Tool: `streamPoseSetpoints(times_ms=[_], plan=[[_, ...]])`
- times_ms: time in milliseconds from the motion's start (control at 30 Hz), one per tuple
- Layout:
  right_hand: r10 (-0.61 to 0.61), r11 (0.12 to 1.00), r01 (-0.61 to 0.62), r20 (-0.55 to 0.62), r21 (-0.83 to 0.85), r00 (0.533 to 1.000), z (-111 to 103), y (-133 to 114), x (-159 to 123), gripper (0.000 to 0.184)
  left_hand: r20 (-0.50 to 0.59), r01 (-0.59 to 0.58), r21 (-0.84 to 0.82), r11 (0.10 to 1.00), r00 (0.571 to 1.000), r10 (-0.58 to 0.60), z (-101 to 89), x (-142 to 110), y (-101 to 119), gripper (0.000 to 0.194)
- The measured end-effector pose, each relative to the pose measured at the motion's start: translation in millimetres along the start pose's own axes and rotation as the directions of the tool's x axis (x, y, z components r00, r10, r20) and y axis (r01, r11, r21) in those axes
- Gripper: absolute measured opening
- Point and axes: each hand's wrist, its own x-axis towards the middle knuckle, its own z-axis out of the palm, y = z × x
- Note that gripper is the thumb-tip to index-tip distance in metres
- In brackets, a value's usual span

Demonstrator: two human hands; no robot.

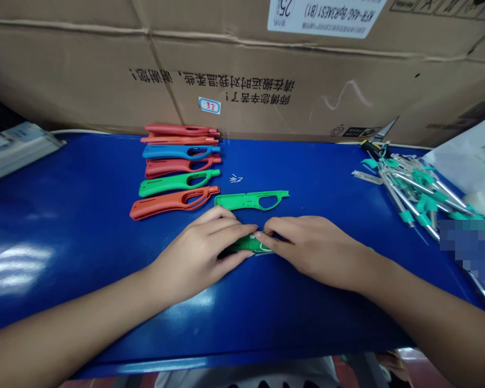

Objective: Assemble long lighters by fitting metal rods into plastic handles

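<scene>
On the blue table, a green lighter shell half (242,245) lies between my hands, mostly covered by them. My left hand (210,240) has its fingers closed around the shell's left part. From the other side, the fingertips of my right hand (307,242) press on the shell's middle, where a small white part (263,248) shows. Just beyond my fingers rests another green shell half (250,201), inner side up. What my right fingertips pinch, if anything, is hidden.
Several red, blue, green and orange lighter shells (173,202) line up at the left. Tiny pale pins (235,179) lie beside them. Metal lighter tubes with teal pieces (424,188) are piled at the right, near a yellow-and-black tool (372,148). A cardboard box (242,64) stands behind.
</scene>
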Motion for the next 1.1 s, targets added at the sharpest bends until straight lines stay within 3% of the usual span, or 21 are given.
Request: streamPoseSetpoints(times_ms=[67, 167, 300, 500, 667, 867, 1100], plan=[[-0.003, 1.000, 0.002, -0.005, -0.031, 1.000, 0, -7, 0, 0.029, 0.000, -0.008, 0.003, 1.000, 1.000, 0.008, 0.1, 1, 0, 0.033], [-0.114, 0.982, 0.105, -0.044, -0.156, 0.993, 1, -10, -1, 0.025, 0.014, -0.012, 0.018, 1.000, 1.000, 0.012, 0.6, 0, 0, 0.031], [-0.160, 0.976, 0.149, -0.059, -0.162, 0.985, -1, 2, -4, 0.027, 0.027, -0.018, 0.062, 0.998, 1.000, 0.016, 0.8, -1, 0, 0.032], [-0.066, 0.997, 0.056, -0.193, -0.059, 0.979, -6, 25, -13, 0.023, 0.052, -0.109, 0.082, 0.991, 0.993, 0.105, -4.4, -1, -1, 0.036], [-0.059, 0.995, 0.041, -0.187, -0.096, 0.981, -11, 35, -17, 0.024, 0.145, -0.266, 0.226, 0.937, 0.960, 0.238, -11.5, -2, -3, 0.042], [-0.052, 0.994, 0.033, -0.181, -0.104, 0.982, -14, 39, -18, 0.027, 0.268, -0.311, 0.332, 0.891, 0.936, 0.228, -17.1, -2, -1, 0.044], [-0.063, 0.997, 0.059, -0.088, -0.047, 0.994, -9, 34, -15, 0.026, 0.222, -0.292, 0.284, 0.913, 0.947, 0.234, -15.1, -3, 0, 0.045]])
